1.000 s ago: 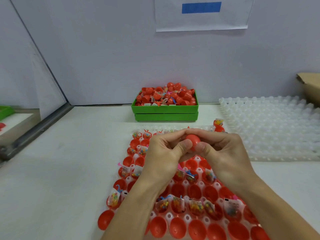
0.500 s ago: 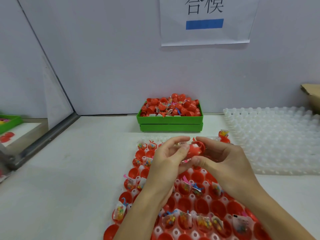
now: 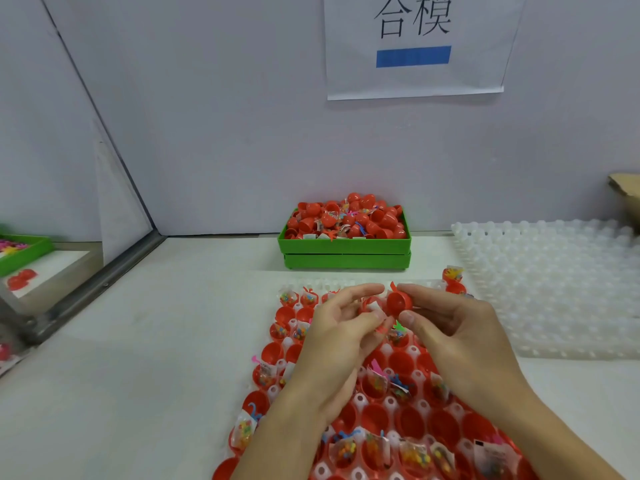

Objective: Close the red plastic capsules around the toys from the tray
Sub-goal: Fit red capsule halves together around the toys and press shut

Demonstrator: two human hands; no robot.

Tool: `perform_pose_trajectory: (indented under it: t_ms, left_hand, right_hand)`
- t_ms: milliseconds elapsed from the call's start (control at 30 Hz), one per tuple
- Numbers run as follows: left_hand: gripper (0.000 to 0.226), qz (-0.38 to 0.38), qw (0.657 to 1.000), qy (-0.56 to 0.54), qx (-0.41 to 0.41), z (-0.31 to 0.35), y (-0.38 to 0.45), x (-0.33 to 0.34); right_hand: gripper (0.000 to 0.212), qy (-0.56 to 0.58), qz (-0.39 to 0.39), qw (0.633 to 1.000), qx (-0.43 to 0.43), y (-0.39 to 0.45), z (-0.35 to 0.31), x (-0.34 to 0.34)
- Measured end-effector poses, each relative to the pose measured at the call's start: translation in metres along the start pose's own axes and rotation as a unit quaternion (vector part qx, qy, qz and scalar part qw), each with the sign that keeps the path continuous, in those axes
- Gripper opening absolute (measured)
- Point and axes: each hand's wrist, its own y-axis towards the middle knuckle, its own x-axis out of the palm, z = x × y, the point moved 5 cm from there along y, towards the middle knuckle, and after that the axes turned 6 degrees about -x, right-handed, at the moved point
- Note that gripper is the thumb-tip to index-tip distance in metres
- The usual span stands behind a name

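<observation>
Your right hand (image 3: 460, 327) pinches an open red capsule half (image 3: 398, 302) between thumb and forefinger, its hollow facing your left hand (image 3: 341, 327). Your left fingers (image 3: 363, 292) curl round a small toy packet (image 3: 372, 308), touching the half. Both hover above the tray (image 3: 360, 400) near its far edge; a green bin (image 3: 346, 245) stands beyond.

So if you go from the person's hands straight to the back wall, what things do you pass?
Red capsule half pinched in the right hand → far edge of the white tray → bare table → green box heaped with capsules → paper sign on the wall.
</observation>
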Motion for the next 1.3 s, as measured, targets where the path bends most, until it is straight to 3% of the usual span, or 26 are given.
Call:
perform_pose_trajectory:
  t_ms: [333, 733, 1000, 1300]
  left_hand:
    - [0.028, -0.009, 0.980, -0.188, -0.061, -0.001, 0.000, 0.001]
    - [0.035, -0.005, 1.000, 0.002, -0.017, -0.008, 0.007, -0.005]
    - [0.032, -0.002, 0.985, 0.171, 0.015, -0.004, 0.002, -0.007]
    - [0.024, -0.024, 0.983, 0.179, 0.034, 0.004, -0.001, -0.003]
  right_hand:
    - [0.034, 0.004, 0.022, 1.000, 0.007, 0.000, 0.000, -0.003]
    - [0.035, 0.013, 0.039, 0.999, -0.008, 0.000, -0.002, -0.006]
    - [0.037, 0.006, 0.048, 0.999, -0.005, -0.002, -0.004, -0.008]
    - [0.031, 0.044, 0.065, 0.997, 0.021, 0.000, 0.001, -0.013]
